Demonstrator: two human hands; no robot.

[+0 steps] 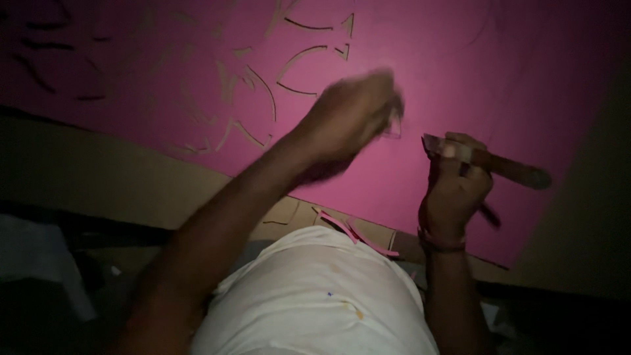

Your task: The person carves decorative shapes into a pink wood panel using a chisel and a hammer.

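Dim light falls on a big pink sheet (460, 79) that lies flat on a brown board (131, 177). Curved shapes (296, 72) are cut into the pink sheet, up near the top. The left hand (351, 118) hovers over the middle of the sheet; it is blurry, so I cannot tell if its fingers are apart or together. The right hand (453, 194) is just beside it, near the sheet's lower edge. Its fingers are wrapped tight around a cutting tool with a brown handle (499, 164). Thin pink scraps (358, 233) lie on the board by the person's white shirt (315, 296).
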